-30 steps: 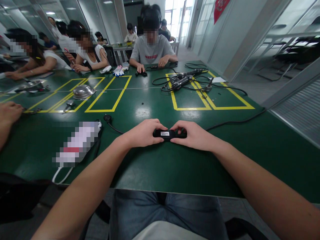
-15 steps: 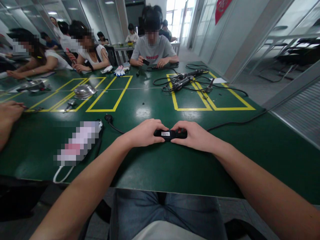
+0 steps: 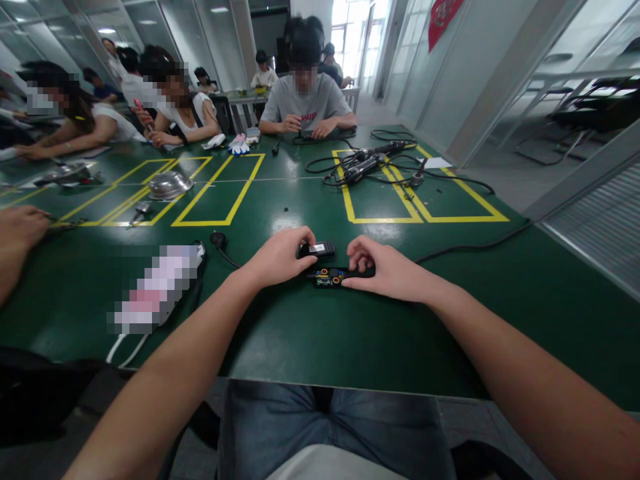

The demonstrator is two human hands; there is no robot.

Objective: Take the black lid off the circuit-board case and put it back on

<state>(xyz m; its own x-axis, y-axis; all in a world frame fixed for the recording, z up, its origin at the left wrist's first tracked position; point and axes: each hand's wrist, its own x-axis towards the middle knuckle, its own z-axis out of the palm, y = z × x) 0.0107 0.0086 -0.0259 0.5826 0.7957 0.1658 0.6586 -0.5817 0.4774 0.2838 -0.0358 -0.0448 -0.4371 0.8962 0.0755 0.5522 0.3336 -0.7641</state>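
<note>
Between the fingers and thumb of my left hand [image 3: 285, 257] is a black plastic cover [image 3: 320, 249] with a white label, lifted clear of its lower half. Just below it lies the opened black housing [image 3: 330, 277], with a small circuit board, copper-coloured rings and wires showing inside. My right hand [image 3: 383, 268] closes round the right end of this housing, thumb along its near edge and fingers curled above. A black cable [image 3: 475, 248] runs off to the right behind that hand. Left of my left hand, a black plug [image 3: 218, 238] on a cord rests on the green table.
A blurred pinkish pouch or case [image 3: 157, 287] with a white loop lies at left. Farther back are a metal bowl [image 3: 170, 183], a tangle of black cables and tools [image 3: 367, 163], and gloves [image 3: 240, 143]. A co-worker's hand [image 3: 23, 233] rests at the left edge; another person [image 3: 307, 100] sits opposite.
The labelled cover has come off the housing and moved up and left in my left hand, exposing the circuit board. My right hand stays at the housing's right end.
</note>
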